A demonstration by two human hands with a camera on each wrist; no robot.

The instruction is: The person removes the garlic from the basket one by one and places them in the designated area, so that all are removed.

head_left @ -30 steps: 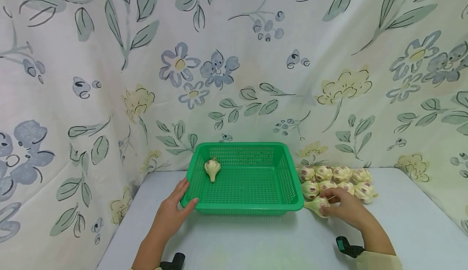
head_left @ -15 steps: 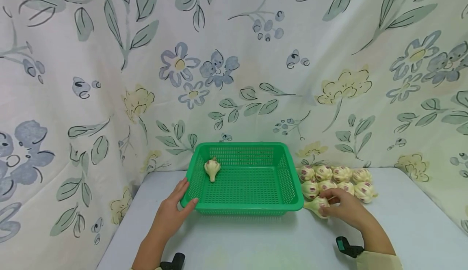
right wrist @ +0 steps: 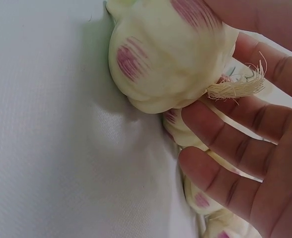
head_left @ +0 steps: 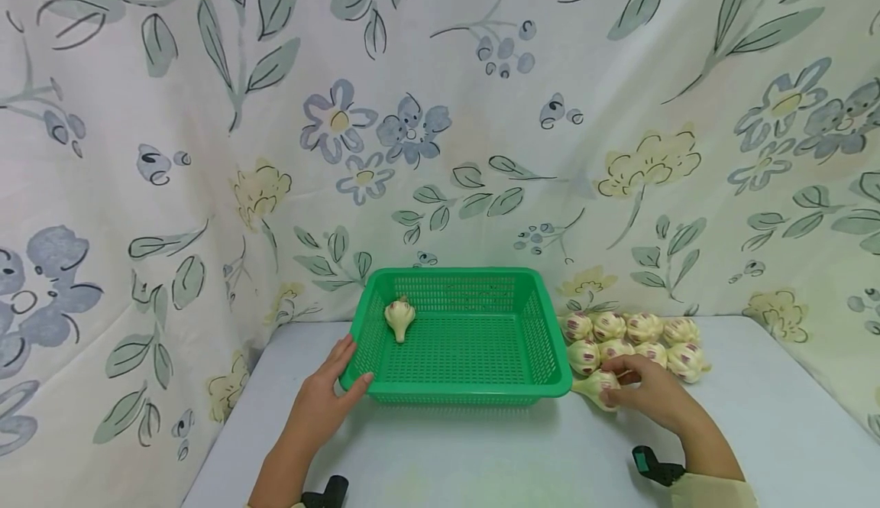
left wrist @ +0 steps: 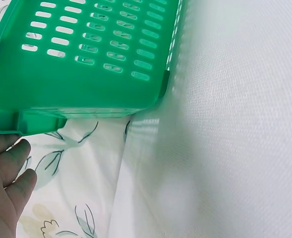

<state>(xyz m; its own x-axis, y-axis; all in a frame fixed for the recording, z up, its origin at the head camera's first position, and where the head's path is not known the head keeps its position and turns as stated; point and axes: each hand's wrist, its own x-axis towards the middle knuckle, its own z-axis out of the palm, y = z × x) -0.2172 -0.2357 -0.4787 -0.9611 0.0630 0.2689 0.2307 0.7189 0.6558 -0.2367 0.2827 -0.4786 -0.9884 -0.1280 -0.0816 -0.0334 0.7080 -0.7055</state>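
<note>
At the front right of the green plastic basket (head_left: 467,389), my right hand (head_left: 649,392) pinches a garlic bulb (head_left: 593,387) between thumb and fingers. The bulb's stem points left toward the basket. In the right wrist view the purple-streaked bulb (right wrist: 161,59) shows its root tuft (right wrist: 235,89), with the lower fingers spread out beside it. My left hand (head_left: 319,401) rests at the basket's left front corner, thumb along the front rim and fingers along the left side. From the left wrist, loosely extended fingers (left wrist: 12,163) appear at the basket's rim. One garlic bulb (head_left: 399,318) lies inside at the left.
Several more garlic bulbs (head_left: 644,326) stand in two rows right of the basket, behind my right hand. The white table (head_left: 474,454) reaches back to a floral curtain (head_left: 454,156). Dark wrist mounts (head_left: 656,465) sit on both forearms.
</note>
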